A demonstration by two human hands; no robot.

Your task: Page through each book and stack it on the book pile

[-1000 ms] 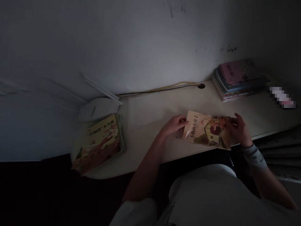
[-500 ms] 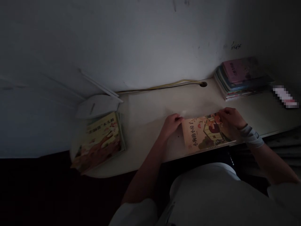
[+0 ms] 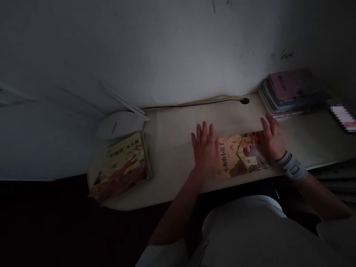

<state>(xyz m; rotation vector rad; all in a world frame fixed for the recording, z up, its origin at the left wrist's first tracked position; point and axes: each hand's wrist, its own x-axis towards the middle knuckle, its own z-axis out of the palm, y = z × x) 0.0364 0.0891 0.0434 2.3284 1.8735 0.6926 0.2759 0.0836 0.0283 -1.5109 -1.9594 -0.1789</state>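
A picture book with a drawn house on its cover lies flat at the front edge of the white desk. My left hand is at the book's left edge, fingers spread and stretched out, partly covering that edge. At the opposite side my right hand, slightly blurred, is over the book's right end with its fingers apart. Neither hand grips the book. I cannot tell how firmly the palms touch it. A grey band circles my right wrist.
On the left, a stack of picture books lies near the desk's rounded end, beside a white router-like device. Another book stack stands at the back right, near a phone. Cables run along the wall into a hole.
Both hands have let go of the book's edges and opened, with fingers now extended. The book stays at the desk's front edge. The view has shifted slightly.
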